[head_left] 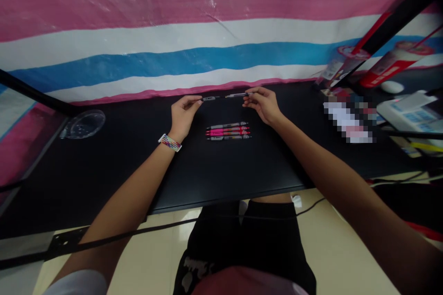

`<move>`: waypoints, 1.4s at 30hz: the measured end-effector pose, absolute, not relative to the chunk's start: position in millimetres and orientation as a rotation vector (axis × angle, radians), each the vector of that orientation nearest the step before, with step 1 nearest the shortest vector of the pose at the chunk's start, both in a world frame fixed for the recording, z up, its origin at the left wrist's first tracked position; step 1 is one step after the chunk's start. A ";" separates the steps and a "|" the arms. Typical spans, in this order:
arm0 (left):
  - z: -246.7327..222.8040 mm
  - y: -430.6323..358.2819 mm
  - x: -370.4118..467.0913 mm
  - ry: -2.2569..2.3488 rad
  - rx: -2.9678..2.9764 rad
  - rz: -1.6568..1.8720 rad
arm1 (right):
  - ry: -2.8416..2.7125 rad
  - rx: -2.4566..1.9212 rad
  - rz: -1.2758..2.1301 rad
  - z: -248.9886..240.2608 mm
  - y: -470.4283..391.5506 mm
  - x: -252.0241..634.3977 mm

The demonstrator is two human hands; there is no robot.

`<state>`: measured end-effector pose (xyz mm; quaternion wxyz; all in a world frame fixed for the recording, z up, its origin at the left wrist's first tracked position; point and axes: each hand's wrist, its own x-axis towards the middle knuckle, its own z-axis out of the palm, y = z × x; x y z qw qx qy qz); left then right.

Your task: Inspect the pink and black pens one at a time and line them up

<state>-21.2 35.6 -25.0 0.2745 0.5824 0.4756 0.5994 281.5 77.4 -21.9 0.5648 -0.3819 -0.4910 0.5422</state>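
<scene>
My left hand [185, 113], with a multicoloured woven band on its wrist, is closed in a pinch at the left end of a slim black and grey pen [209, 98]. My right hand [263, 103] pinches the right end, beside a clear, pale section. The dark middle blends into the black table, so I cannot tell whether it is one pen or two. Held level, it is near the table's back edge. Just in front, several click pens lie side by side: a grey pen [224, 126], red and pink pens [224, 132], and another grey pen [226, 138].
A clear plastic lid [85, 124] lies at the left on the black table [221, 175]. Cups with red straws [342, 67], a white mouse [392, 87] and papers stand or lie at the right. A striped sheet [207, 32] hangs behind; a black cable [180, 223] crosses in front.
</scene>
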 end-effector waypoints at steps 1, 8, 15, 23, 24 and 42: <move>-25.0 35.6 -21.2 1.283 1.565 1.611 | -1.165 -0.908 1.274 -21.7 77.4 281.5; -23.9 36.5 -20.0 1.274 1.550 1.618 | -1.192 -0.933 1.276 -18.3 76.8 280.5; -20.3 35.3 -18.3 1.313 1.522 1.612 | -1.209 -0.952 1.295 -16.4 76.9 281.2; -23.0 35.6 -19.0 1.269 1.539 1.611 | -1.122 -0.896 1.300 -18.7 83.8 287.9; -22.4 35.2 -18.7 1.267 1.540 1.612 | -1.122 -0.903 1.293 -19.0 85.1 289.3; -18.7 34.5 -13.8 1.335 1.536 1.557 | -1.172 -0.933 1.248 -18.7 84.6 293.9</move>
